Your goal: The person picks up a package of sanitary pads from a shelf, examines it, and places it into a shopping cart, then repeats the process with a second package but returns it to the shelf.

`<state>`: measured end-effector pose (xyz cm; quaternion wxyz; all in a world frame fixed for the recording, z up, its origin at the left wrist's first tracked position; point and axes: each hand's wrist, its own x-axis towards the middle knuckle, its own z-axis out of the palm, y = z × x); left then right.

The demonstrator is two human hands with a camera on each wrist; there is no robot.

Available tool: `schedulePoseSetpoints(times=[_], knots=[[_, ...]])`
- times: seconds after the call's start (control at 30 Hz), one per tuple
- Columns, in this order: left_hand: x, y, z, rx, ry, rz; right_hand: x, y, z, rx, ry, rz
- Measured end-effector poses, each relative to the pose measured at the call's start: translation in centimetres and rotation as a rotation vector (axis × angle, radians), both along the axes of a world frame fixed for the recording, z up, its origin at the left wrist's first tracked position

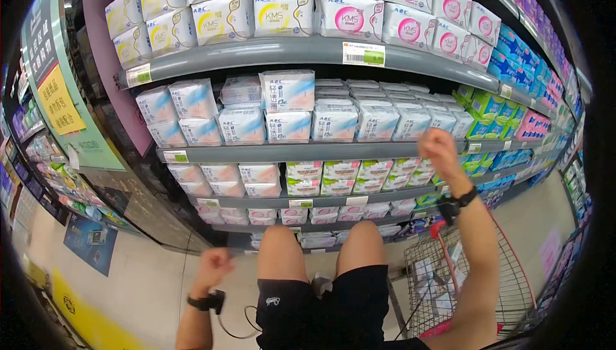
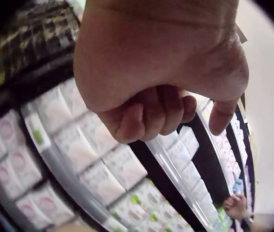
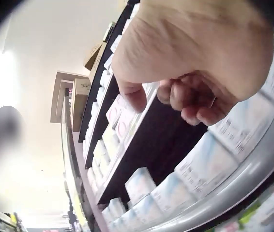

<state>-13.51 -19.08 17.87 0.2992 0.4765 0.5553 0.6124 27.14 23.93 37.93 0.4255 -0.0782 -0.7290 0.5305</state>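
My right hand (image 1: 439,148) is raised in front of the shelf edge, close by a row of white-and-blue ABC sanitary pad packs (image 1: 410,122). Its fingers curl loosely with the thumb apart, holding nothing, as the right wrist view also shows (image 3: 190,72). Low at the left, beside my knee, hangs my left hand (image 1: 213,268), its fingers loosely bent around nothing. In the left wrist view its thumb (image 2: 222,116) points away from the bent fingers. One ABC pack (image 1: 287,91) stands on top of the front row, left of centre.
Yellow and pink KMS packs (image 1: 350,19) fill the shelf above. Green-and-white packs (image 1: 338,177) stand on the shelf below. A wire shopping cart (image 1: 513,273) holding several packs is at my right. A green-framed sign panel (image 1: 70,80) bounds the shelf's left end.
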Motion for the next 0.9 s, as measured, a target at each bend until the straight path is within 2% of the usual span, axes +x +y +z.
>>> schedulePoseSetpoints(times=[0.03,0.1,0.13,0.2,0.23,0.27,0.33,0.37,0.4,0.43,0.47,0.5,0.53,0.6,0.7,0.9], knots=[[-1.4,-1.8,2.4,-0.019,0.046,0.066,3.1,0.6,0.0,-0.004,0.016,-0.107],[-6.1,-5.7,4.3,-0.032,0.074,0.117,10.8,2.1,0.5,-0.029,0.019,-0.204],[-7.2,-6.8,6.5,-0.008,0.129,0.159,15.4,3.5,0.2,-0.037,0.045,-0.266],[-8.5,-9.0,12.1,-0.006,0.256,0.175,27.7,7.5,0.5,0.065,-0.078,-0.304],[-9.8,-10.4,14.2,-0.063,0.365,0.223,32.1,6.6,1.6,0.112,-0.083,-0.534],[-10.4,-11.2,17.0,-0.069,0.427,0.195,38.6,7.7,2.5,0.201,-0.126,-0.452],[-10.8,-12.5,21.9,-0.092,0.531,0.176,46.9,4.2,5.9,0.156,-0.259,-0.810],[-11.2,-13.4,23.9,-0.112,0.610,0.152,51.7,4.2,6.7,0.458,-0.483,-1.094],[-11.5,-14.3,25.1,-0.013,0.798,0.259,56.6,4.5,6.7,0.770,-0.722,-1.348],[-12.3,-15.5,27.6,-0.078,0.901,0.225,58.1,2.5,7.5,0.676,-0.882,-1.477],[-12.7,-16.6,29.6,0.002,1.028,0.278,59.5,0.5,8.3,0.577,-1.042,-1.604],[-13.6,-17.9,33.4,-0.021,1.169,0.192,62.6,-0.6,8.6,0.574,-1.049,-1.548],[-15.8,-20.3,35.5,-0.015,1.065,0.194,65.2,-1.6,8.5,0.568,-1.131,-1.603],[-16.4,-22.0,39.9,-0.053,1.091,0.256,66.1,-6.9,8.6,0.441,-1.063,-1.654],[-15.1,-20.9,43.9,-0.098,1.223,0.337,64.2,-13.8,11.4,0.651,-1.291,-1.679],[-10.0,-12.6,48.3,-0.068,1.472,0.318,62.0,-20.1,16.6,0.848,-1.371,-1.850]])
